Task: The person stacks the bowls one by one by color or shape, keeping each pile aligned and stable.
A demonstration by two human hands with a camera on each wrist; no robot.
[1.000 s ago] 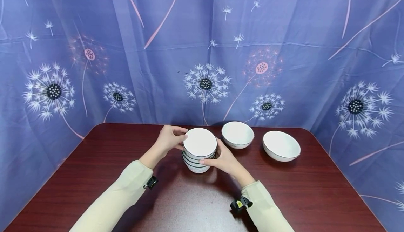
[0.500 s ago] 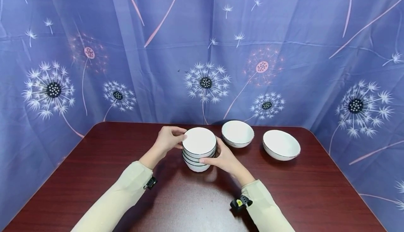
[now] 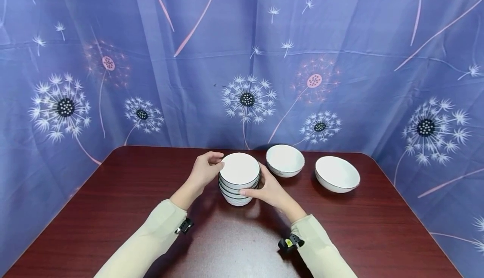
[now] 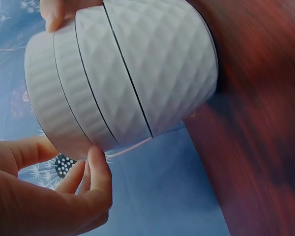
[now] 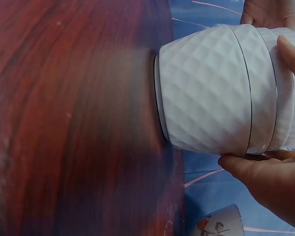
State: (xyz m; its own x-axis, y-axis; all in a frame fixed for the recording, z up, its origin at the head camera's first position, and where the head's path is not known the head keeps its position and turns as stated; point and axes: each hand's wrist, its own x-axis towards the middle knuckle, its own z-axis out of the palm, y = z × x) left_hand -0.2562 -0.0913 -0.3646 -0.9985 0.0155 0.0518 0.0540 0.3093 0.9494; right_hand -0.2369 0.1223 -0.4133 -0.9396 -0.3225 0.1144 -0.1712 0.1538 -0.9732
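Stack of round white ceramic bowls (image 4: 108, 78), dark-rimmed, diamond-embossed below, ribbed above; right hand (image 3: 271, 192) grips side, left hand (image 3: 204, 169) holds upper edge, fingers bent.

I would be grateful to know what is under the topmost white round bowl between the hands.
Under the topmost white round bowl, three more white bowls with dark rims show their textured outer sides. Their insides and the patch of glossy dark-red table beneath are covered.
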